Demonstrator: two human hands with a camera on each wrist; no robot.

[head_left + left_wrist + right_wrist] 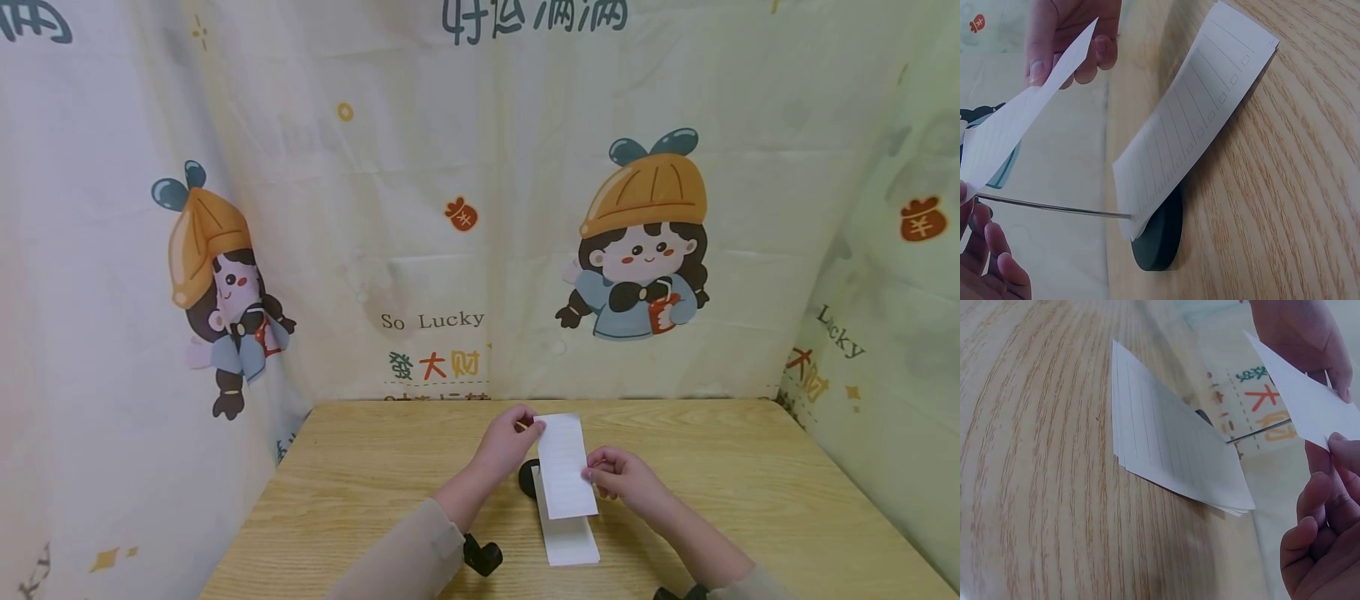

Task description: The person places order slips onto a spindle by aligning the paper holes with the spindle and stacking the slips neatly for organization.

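A white paper slip (567,467) hangs above a stack of lined slips (572,546). My left hand (510,442) pinches its upper left corner between thumb and fingers. My right hand (626,482) pinches its right edge lower down. In the left wrist view, a thin metal rod (1054,208) rises through one end of the stack (1191,112) from a round black base (1160,237). The rod's other end meets the held slip (1029,115) beside my left fingers; whether it pierces the slip, I cannot tell. The stack's free end tilts off the tabletop in both wrist views.
A wood-grain table (360,467) lies under everything, its far edge against a printed cloth backdrop (420,250). More cloth hangs at the left and right sides. A black device (482,557) sits at my left wrist, and another (678,593) at my right.
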